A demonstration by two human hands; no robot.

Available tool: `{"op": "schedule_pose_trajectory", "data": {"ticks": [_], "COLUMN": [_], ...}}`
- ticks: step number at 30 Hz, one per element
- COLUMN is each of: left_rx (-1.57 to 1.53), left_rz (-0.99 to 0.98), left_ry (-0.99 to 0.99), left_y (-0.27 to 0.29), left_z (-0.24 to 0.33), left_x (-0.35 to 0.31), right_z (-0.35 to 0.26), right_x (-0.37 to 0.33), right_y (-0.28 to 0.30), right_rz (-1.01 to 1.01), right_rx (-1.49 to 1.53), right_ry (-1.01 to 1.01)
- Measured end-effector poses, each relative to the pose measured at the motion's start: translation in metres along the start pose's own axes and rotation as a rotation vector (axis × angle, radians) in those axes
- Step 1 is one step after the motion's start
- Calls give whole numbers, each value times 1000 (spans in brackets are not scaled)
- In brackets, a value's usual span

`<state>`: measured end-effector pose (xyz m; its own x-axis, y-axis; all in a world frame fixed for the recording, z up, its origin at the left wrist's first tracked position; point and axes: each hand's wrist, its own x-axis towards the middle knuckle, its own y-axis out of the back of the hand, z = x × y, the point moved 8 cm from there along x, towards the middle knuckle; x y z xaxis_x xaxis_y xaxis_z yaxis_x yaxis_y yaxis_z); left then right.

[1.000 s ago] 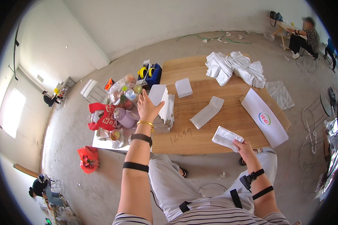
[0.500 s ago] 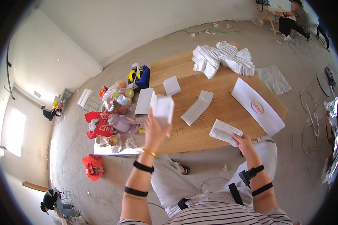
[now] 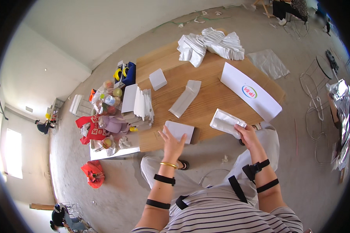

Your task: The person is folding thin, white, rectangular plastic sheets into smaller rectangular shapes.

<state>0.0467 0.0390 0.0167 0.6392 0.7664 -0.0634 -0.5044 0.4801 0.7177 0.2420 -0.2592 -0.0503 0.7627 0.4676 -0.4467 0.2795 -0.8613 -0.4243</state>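
Note:
My left hand (image 3: 173,144) rests at the near edge of a small white box (image 3: 179,130) that lies on the wooden table's front edge. Its fingers are spread over the box's left and near sides, not wrapped round it. My right hand (image 3: 246,134) pinches the right end of a flat white plastic pouch (image 3: 226,122), held just above the table's front edge. A long, folded white pouch (image 3: 185,98) lies on the table between and beyond my hands. Left of it stands a row of upright white folded cards (image 3: 143,104).
Another white box (image 3: 158,79) sits farther back on the table (image 3: 206,77). Piled white pouches (image 3: 210,44) lie at the far edge, a curved white printed sheet (image 3: 249,91) at the right. Bagged fruit (image 3: 111,97), a red bag (image 3: 91,129) and a blue tape holder (image 3: 126,74) crowd the left.
My left hand has brought the white box down from beside the card row onto the table's front edge, and its fingers have spread. My right hand still holds the pouch. The view has shifted.

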Motion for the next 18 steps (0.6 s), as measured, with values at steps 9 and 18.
{"op": "schedule_pose_trajectory", "data": {"ticks": [9, 18], "left_rx": [657, -91], "left_rz": [-373, -580], "left_ry": [-545, -412], "left_y": [-15, -45], "left_z": [56, 70], "left_x": [8, 8], "right_z": [18, 35], "right_x": [3, 4], "right_y": [2, -27], "right_rz": [-54, -117], "right_rx": [-49, -114], "right_ry": [-12, -50]}}
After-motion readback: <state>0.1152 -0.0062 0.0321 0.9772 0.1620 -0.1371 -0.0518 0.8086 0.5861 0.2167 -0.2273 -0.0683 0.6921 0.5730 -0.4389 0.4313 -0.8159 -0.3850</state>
